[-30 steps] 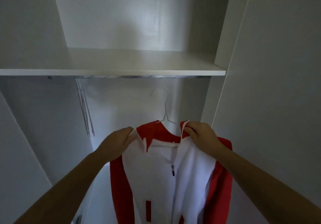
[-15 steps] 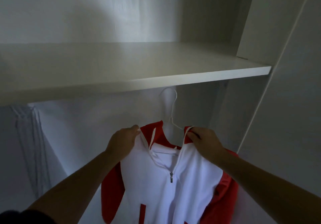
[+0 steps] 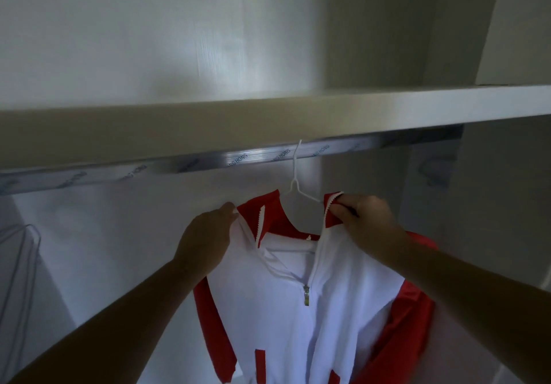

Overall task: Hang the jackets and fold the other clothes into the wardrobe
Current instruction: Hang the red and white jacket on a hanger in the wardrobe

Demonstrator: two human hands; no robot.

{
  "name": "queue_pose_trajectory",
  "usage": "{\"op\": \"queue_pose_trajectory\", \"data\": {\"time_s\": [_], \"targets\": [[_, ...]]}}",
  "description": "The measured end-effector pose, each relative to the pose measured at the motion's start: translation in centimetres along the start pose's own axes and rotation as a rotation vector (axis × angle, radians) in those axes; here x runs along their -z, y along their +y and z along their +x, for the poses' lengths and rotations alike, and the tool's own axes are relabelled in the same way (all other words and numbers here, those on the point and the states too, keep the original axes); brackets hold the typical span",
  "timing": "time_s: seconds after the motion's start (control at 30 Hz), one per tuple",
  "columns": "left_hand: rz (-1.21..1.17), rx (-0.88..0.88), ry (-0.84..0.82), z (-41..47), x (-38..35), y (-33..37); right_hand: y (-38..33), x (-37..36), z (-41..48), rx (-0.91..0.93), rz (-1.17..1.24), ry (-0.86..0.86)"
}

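A white jacket with red sleeves and collar (image 3: 277, 309) hangs on a white wire hanger (image 3: 295, 186), half zipped. The hanger's hook sits at the metal rail (image 3: 179, 166) under the wardrobe shelf (image 3: 268, 121). My left hand (image 3: 205, 240) grips the jacket's left collar edge. My right hand (image 3: 363, 222) pinches the right collar edge by the zipper teeth. Both arms reach up from below.
Several bare wire hangers (image 3: 21, 264) hang at the far left of the rail. The wardrobe's right side panel (image 3: 492, 234) stands close to the jacket's right sleeve. The back wall is white.
The jacket and both hands have risen toward the rail, and the hanger's hook now reaches the rail. The view has tilted up, showing the rail's underside.
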State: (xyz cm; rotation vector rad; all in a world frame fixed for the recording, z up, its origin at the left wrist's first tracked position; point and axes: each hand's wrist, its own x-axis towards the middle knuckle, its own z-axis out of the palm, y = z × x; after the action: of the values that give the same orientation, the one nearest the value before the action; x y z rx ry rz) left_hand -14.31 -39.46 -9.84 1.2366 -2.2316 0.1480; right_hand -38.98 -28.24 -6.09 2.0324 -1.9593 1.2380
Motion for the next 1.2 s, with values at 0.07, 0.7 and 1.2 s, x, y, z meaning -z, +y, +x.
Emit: {"op": "queue_pose_trajectory", "data": {"time_s": [0.07,0.7,1.2], "targets": [[0.021,-0.008,0.009,1.3,-0.5,-0.5,0.7,-0.7,1.5,-0.009,-0.019,-0.006],[-0.069,0.196,0.025,-1.0,-5.1,-1.1,3.5,-7.5,-8.0,0.187,-0.354,0.195],[-0.127,0.142,-0.009,-1.0,-5.4,-1.6,2.5,-19.6,-9.3,-0.802,-0.024,0.030]]}}
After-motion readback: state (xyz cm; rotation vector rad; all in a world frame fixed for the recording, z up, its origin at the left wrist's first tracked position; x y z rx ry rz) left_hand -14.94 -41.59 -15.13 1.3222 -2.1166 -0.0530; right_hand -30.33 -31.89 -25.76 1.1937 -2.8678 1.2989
